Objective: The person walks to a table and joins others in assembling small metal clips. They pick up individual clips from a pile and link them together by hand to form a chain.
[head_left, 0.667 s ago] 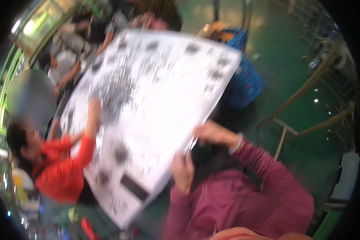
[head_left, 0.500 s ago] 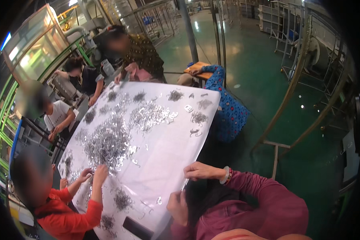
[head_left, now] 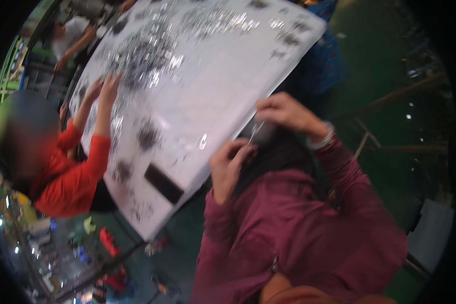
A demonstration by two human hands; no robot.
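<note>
Just off the table's near edge, my left hand (head_left: 227, 169) is closed in a pinch on the lower end of a thin, shiny metal piece (head_left: 254, 133). My right hand (head_left: 288, 115) has its thumb and fingers pressed together at the piece's upper end. Motion blur hides the exact shape of the piece. Beside my hands, on the white-covered table (head_left: 207, 109), lies a single small, pale metal piece (head_left: 202, 141). A large heap of small silvery metal pieces (head_left: 142, 53) spreads across the far left part of the table.
A dark flat rectangular object (head_left: 163, 183) lies near the table's front corner. Smaller dark piles (head_left: 148, 134) sit left of it and farther back. A co-worker in a red top (head_left: 73, 180) reaches over the left side. Blue patterned cloth (head_left: 329, 55) shows beyond the right edge.
The view has tilted down, so the table sits higher in the picture and more of my maroon top shows. My hands have drawn back from the table edge, the metal piece between them.
</note>
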